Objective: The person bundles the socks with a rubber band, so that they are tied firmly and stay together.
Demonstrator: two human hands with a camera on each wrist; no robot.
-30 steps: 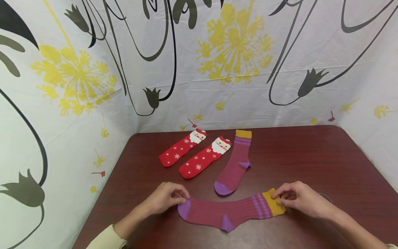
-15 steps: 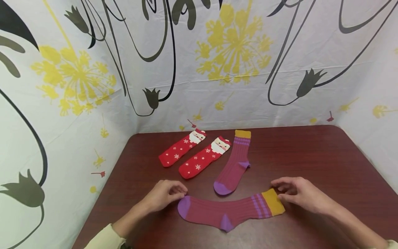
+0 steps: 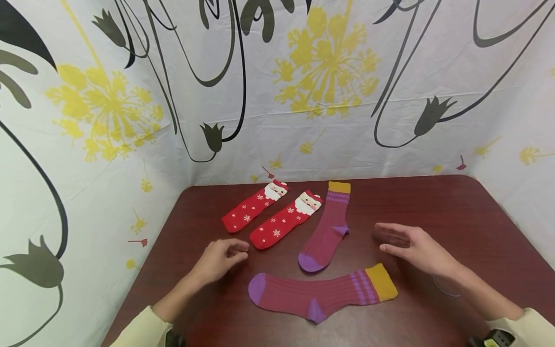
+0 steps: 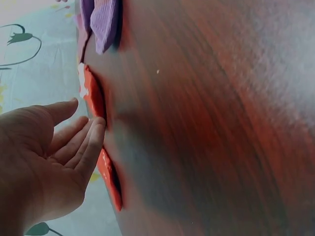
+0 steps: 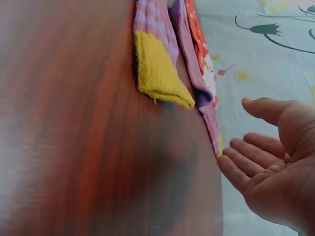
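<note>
On the dark counter [image 3: 243,318], four socks lie flat between two empty hands.
The left hand [image 3: 218,260] hovers, thumb apart from fingers, near two red socks [image 3: 286,221]; next come the near maroon sock [image 3: 321,296] and, beyond, the far maroon sock [image 3: 327,229]; the right hand [image 3: 418,248] hovers likewise. A low-sweeping wrist could probably drag the near one crooked.

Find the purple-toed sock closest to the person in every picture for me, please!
Head: the purple-toed sock lies sideways, low and just right of centre.
Left wrist: only its toe end shows, at the top edge, left of centre.
Right wrist: its yellow cuff end shows, upper middle.
Shared landmark: the flowered cloth beyond the table, in all three.
</note>
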